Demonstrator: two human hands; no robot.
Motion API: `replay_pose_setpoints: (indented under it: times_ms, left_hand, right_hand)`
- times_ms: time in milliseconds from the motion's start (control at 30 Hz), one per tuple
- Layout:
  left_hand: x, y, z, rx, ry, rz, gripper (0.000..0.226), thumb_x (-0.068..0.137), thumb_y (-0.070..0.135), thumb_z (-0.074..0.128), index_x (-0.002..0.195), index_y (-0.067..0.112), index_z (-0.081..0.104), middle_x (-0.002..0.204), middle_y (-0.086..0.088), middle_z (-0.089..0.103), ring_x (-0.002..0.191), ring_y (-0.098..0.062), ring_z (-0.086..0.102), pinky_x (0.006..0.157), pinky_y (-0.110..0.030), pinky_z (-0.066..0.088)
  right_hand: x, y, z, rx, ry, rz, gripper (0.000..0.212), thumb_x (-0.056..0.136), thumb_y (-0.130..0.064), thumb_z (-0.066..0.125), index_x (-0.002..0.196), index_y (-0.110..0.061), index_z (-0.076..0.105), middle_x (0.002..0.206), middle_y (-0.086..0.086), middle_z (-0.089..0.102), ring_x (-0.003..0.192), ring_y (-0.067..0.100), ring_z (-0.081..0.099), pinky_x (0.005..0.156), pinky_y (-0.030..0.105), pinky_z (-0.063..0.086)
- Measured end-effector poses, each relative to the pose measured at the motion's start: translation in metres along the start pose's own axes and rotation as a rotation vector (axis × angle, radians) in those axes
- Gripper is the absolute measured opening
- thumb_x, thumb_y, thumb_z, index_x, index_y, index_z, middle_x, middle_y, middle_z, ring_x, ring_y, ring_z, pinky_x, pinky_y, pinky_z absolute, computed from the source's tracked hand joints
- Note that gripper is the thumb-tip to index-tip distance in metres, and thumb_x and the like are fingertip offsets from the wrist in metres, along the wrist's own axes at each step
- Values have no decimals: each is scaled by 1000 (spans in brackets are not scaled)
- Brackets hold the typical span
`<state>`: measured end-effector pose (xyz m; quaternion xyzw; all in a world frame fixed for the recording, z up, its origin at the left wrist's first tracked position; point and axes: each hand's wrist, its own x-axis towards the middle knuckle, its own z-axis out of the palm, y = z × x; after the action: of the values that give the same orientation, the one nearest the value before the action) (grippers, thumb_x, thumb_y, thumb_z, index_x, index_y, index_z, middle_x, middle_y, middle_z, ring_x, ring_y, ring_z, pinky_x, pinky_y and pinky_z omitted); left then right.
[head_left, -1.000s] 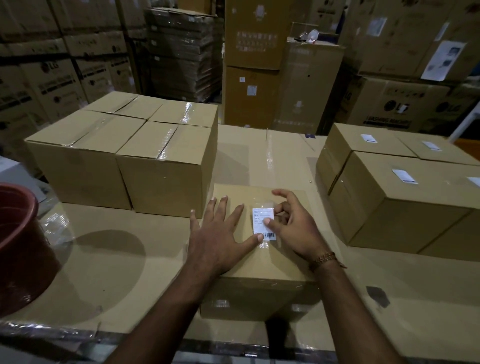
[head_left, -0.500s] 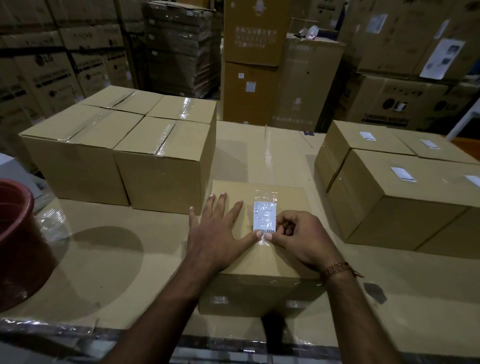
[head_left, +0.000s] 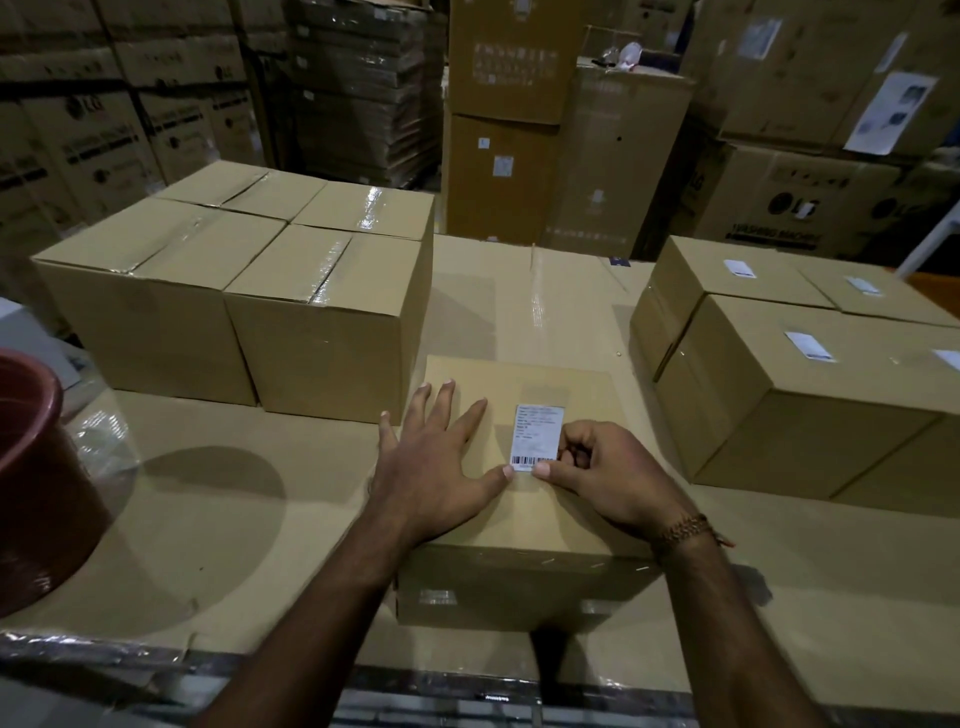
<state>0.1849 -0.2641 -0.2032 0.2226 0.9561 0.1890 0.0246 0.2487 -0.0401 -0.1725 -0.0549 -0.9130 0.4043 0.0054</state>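
L hand flat on box top, fingers spread, prob to steady it | R hand fingers curled, thumb pressing label btm edge, prob so it sticks | box on counter, near front edge

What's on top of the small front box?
A white label. The left hand lies flat beside it, thumb on its lower edge; the right hand, curled, presses that edge too. The box top under the hands is hidden.
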Motion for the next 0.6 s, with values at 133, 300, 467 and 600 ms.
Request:
replay_pose_setpoints:
  times_ms: [133,300,467,600]
  left_hand:
    - [0,-1,1,9,6,2,95,84,88,35,166,47,12,177,9,-10,162,-16,-16,127,-65,-1]
    - [-1,-1,0,-7,1,14,92,81,88,32,164,51,15,177,8,-9,162,-17,-15,127,-66,-3]
    - [-3,-4,-1,-98,27,64,73,85,85,42,154,62,35,177,7,-1,162,-18,-14,125,-68,-8]
    - [-4,-3,-3,-104,15,66,61,95,72,48,154,60,37,177,9,-2,162,-17,-15,125,-67,-7]
  right_hand:
    - [1,2,-2,2,-32,-12,16,93,-28,83,101,-15,79,70,-9,52,58,0,41,55,13,38]
    - [2,6,-2,21,-62,-19,22,93,-33,82,110,-19,79,83,11,68,71,8,52,69,30,48]
    - [3,11,-2,48,-70,-18,24,93,-36,81,110,-18,78,84,8,69,73,11,54,72,40,53]
    - [4,16,0,78,-75,-12,26,92,-38,81,112,-22,78,88,2,73,76,20,61,79,44,58]
